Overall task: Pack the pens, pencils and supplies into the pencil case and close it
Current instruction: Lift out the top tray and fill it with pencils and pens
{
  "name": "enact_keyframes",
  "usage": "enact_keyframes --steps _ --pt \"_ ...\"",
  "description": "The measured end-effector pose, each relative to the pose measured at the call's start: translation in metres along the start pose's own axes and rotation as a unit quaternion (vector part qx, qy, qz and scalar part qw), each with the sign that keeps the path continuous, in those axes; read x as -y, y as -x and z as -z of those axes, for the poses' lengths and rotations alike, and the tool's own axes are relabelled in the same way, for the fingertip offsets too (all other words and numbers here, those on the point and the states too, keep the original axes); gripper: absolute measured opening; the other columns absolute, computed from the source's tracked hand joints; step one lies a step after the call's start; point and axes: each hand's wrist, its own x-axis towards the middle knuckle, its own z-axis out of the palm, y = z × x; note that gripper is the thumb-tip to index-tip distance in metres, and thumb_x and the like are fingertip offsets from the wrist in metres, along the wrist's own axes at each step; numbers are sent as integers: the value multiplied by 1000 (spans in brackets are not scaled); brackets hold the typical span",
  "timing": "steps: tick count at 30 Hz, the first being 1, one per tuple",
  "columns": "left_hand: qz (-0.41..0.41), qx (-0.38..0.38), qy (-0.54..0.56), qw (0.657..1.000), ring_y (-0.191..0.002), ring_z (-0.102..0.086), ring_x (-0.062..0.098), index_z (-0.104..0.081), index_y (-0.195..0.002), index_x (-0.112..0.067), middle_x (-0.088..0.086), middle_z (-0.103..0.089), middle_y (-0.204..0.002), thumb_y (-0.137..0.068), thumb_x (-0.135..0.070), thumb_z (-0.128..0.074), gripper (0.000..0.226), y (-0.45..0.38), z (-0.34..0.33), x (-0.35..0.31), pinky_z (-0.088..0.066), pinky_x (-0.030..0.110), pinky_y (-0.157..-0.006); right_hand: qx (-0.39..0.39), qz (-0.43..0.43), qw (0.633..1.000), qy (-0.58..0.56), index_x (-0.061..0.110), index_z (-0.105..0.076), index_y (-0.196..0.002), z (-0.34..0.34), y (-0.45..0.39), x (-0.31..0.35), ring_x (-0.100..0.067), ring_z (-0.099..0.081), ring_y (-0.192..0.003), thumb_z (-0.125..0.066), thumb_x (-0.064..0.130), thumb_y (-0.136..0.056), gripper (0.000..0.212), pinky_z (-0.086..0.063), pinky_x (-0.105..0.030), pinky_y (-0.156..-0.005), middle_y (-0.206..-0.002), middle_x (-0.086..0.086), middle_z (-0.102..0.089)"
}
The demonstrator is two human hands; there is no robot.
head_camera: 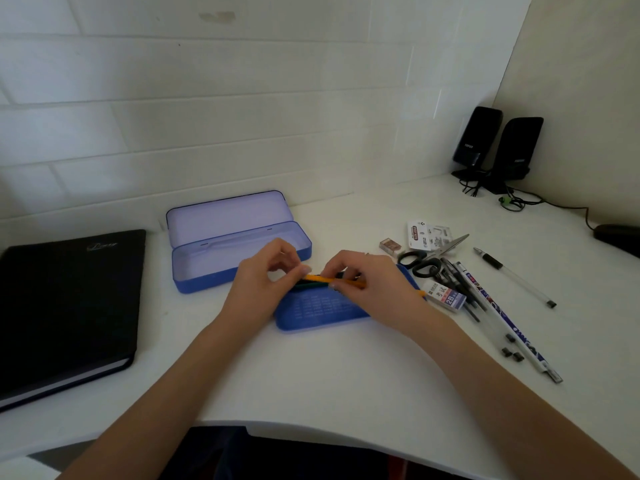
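From the head camera, the left hand (263, 282) and right hand (374, 289) both pinch a thin yellow pencil (332, 280) over a flat blue plastic tray (318, 311). The open blue metal pencil case (235, 237) sits just left, empty. Packing has barely begun; next, the pencil probably needs laying inside.

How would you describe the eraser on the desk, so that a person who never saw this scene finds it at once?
Look at the white desk, at the heap of supplies right of the hands. Below the black-handled scissors, beside the blue tray, lies the eraser. It is the only small white block there, and its sleeve is marked 2B.
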Motion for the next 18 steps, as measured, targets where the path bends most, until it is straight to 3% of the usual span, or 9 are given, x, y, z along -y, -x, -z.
enact_keyframes --steps 3,7,9,13,15,18 --pt "-28 27 -33 999 -74 -63 1 -64 -72 -29 -16 -68 -76 -81 -18 -71 16 0 0 2 -45 6 -71 18 -2 1000 6 33 -62 -89 -1 1 1 -3 -59 -79 -64 16 -84 19 -52 -25 -74 -81 17 -63" --pt "1 13 -9 1000 -68 -64 5 -67 -69 -27 -12 -70 -75 -76 -15 -75 15 -2 3 2 -50 12 -70 -10 -26 996 86 34 -62 -85 7 0 -1 -5 -60 -78 -66 34 -82 5 -53 -31 -69 -80 18 -64" --pt "26 5 7 1000 -68 -67 6 -68 -67 -26 -11 -72 -73 -74 -14 -77 17 -4 6 3 -51 12 -71 -16 -45 991 122 35 -64 -83 14 -1 -5 -4 -57 -72 -65 40 -81 5 -49 -28 -64 -78 19 -63" --pt "70 5 36 997 -66 -69 6 -70 -67 -25 -7 -73 -68 -69 -21 -80 11 -7 10 2 -52 11 -66 25 -75 994 72 30 -69 -88 30 -2 -13 -1 -55 -74 -65 26 -84 7 -44 -15 -64 -73 19 -58" --pt "83 8 36 996 -61 -66 2 -70 -66 -25 -8 -71 -64 -68 -30 -80 11 -6 9 1 -50 10 -62 49 -69 995 49 23 -71 -84 35 0 -15 5 -54 -65 -68 20 -82 5 -42 -8 -59 -65 16 -57" --pt "95 7 40 995 -67 -66 5 -71 -68 -26 -7 -72 -69 -69 -36 -78 13 -4 7 0 -52 17 -67 82 -75 993 35 21 -70 -75 37 1 -16 2 -56 -62 -73 20 -77 4 -47 -11 -60 -67 12 -63"
